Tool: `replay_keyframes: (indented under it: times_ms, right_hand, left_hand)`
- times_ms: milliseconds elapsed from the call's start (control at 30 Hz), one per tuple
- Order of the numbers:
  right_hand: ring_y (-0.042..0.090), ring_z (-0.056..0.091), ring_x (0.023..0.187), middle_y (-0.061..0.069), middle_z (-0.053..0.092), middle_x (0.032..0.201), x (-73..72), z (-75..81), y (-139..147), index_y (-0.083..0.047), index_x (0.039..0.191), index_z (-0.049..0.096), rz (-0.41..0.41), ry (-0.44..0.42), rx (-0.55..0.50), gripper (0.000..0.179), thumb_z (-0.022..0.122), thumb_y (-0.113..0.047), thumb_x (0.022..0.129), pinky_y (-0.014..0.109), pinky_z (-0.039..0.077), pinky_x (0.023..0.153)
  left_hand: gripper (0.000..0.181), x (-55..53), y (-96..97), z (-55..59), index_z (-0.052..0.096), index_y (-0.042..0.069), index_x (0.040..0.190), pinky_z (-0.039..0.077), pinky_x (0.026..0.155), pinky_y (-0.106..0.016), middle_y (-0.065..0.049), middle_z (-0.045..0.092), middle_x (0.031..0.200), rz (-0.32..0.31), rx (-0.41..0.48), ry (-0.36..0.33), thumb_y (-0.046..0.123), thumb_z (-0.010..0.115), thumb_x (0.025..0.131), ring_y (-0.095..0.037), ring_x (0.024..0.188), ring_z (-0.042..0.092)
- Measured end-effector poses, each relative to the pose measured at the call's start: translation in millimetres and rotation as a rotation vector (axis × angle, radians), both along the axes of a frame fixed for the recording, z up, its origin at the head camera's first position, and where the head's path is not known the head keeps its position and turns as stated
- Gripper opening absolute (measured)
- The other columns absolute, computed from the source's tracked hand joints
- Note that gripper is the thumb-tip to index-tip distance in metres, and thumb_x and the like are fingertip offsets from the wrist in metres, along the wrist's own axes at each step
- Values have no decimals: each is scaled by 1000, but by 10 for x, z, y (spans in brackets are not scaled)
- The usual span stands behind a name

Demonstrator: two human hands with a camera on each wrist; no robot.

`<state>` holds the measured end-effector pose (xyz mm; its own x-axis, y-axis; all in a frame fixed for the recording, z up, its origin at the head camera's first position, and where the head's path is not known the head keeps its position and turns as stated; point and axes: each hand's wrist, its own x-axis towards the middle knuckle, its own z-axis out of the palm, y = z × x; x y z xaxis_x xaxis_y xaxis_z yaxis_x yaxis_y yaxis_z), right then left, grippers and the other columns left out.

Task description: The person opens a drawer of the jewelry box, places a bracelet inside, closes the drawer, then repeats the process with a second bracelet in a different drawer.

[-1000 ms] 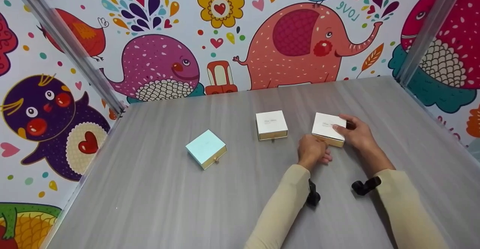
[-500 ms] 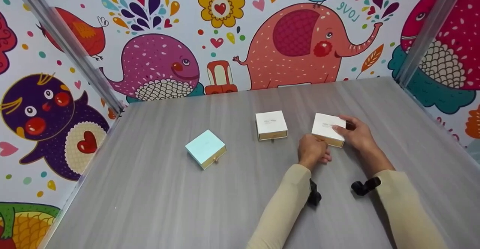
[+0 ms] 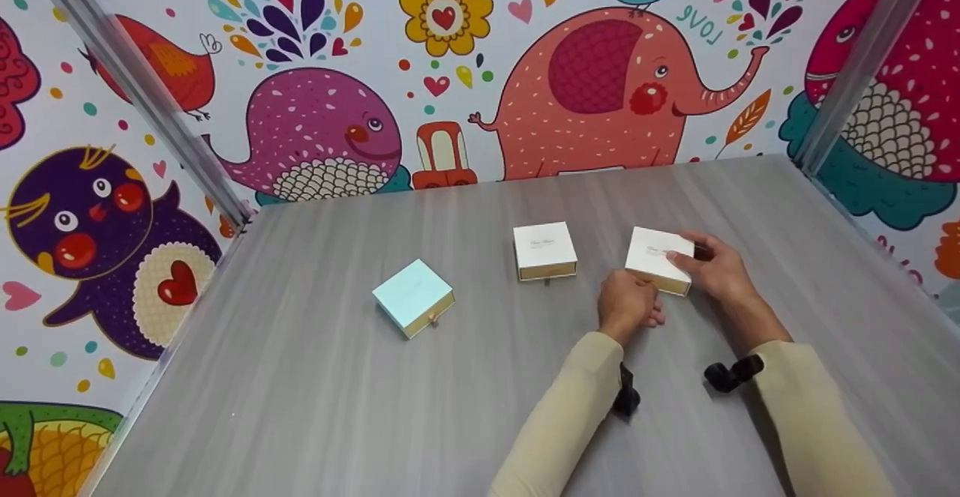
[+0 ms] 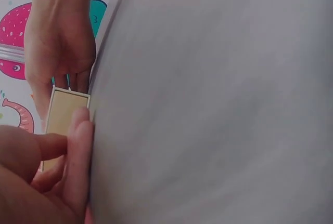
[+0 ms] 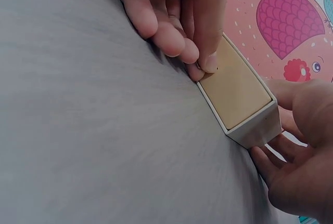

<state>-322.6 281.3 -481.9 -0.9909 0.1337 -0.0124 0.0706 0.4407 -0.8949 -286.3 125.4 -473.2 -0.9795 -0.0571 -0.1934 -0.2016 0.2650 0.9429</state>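
A white drawer box (image 3: 651,251) with small print on its lid stands on the table under both hands. My right hand (image 3: 721,270) grips its right side, thumb on the top edge. My left hand (image 3: 627,303) is at the near face, where thumb and forefinger pinch a small pull tab at the gold drawer front (image 5: 238,90). The fingers mostly hide that tab. In the right wrist view the drawer looks flush with its sleeve. The left hand's other fingers are loosely curled beside the box.
Left of the hands stands a second white drawer box (image 3: 544,249) with its tab facing me. Farther left, a mint-green drawer box (image 3: 412,294) sits turned at an angle. Behind the grey table (image 3: 315,407) rises a wall with cartoon animals, with metal posts (image 3: 862,70) at its corners.
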Motion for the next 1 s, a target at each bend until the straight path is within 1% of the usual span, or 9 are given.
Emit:
replay_keyframes:
  times_ms: [200, 333, 433, 600, 667, 767, 833, 900, 1000]
  right_hand:
    - [33, 48, 129, 28, 48, 146, 8, 22, 3, -1, 150, 42, -8, -16, 10, 67, 68, -32, 96, 14, 38, 84]
    - [33, 48, 127, 28, 49, 144, 15, 47, -7, 1, 148, 43, -27, -6, 23, 66, 68, -28, 95, 13, 37, 83]
    - [32, 49, 126, 29, 50, 143, 18, 55, -27, 3, 148, 43, -26, -8, 40, 65, 68, -25, 95, 12, 37, 82]
    - [23, 51, 116, 27, 52, 141, 11, 44, -37, 3, 146, 45, -22, 3, 39, 63, 70, -25, 94, 9, 39, 79]
    - [21, 51, 114, 27, 52, 140, 18, 33, -28, 3, 145, 46, -23, 15, 35, 63, 70, -26, 94, 7, 39, 77]
    - [27, 51, 120, 27, 51, 142, 42, 20, -5, 2, 146, 45, -15, 9, 38, 63, 69, -28, 95, 8, 39, 79]
    - [34, 49, 128, 29, 48, 145, 51, 22, 15, 1, 148, 43, -2, 1, 37, 65, 68, -30, 96, 16, 44, 88]
    - [39, 43, 138, 28, 44, 150, 53, 34, 33, -1, 150, 41, 3, -14, 28, 68, 65, -35, 97, 30, 45, 104]
    - [42, 31, 147, 26, 34, 158, 49, 84, 50, -5, 154, 37, -11, -45, 22, 74, 60, -47, 98, 53, 31, 119]
  left_hand:
    - [27, 24, -1, 55, 67, 2, 62, 51, 41, -26, -3, 64, 52, -34, -29, -34, 3, 67, 89, -13, 41, 61]
    - [32, 78, 2, 115, 62, 6, 57, 48, 40, -22, 0, 56, 47, -98, -109, -3, 1, 67, 88, -10, 39, 55]
    - [34, 122, -33, 176, 58, 8, 54, 49, 40, -22, -2, 57, 46, -149, -164, -5, -1, 67, 85, -12, 40, 58]
    - [33, 155, -201, 296, 59, 4, 56, 57, 48, -33, -16, 68, 57, -229, -183, -47, 0, 67, 88, -28, 54, 71]
    - [32, 165, -295, 339, 62, 1, 59, 57, 49, -34, -15, 67, 57, -259, -201, -40, 2, 66, 90, -28, 55, 71]
    - [29, 194, -443, 387, 69, -4, 66, 51, 44, -27, -6, 58, 50, -301, -257, -20, 7, 66, 93, -19, 47, 62]
    - [28, 217, -537, 417, 73, -5, 73, 44, 41, -23, -1, 52, 46, -327, -280, -3, 10, 65, 94, -14, 43, 55]
    - [25, 240, -627, 453, 75, -5, 79, 39, 40, -21, 2, 50, 46, -345, -288, 14, 11, 64, 95, -13, 42, 53]
    - [20, 256, -770, 527, 76, -1, 87, 41, 42, -20, 3, 53, 53, -343, -288, 64, 13, 64, 95, -13, 46, 56]
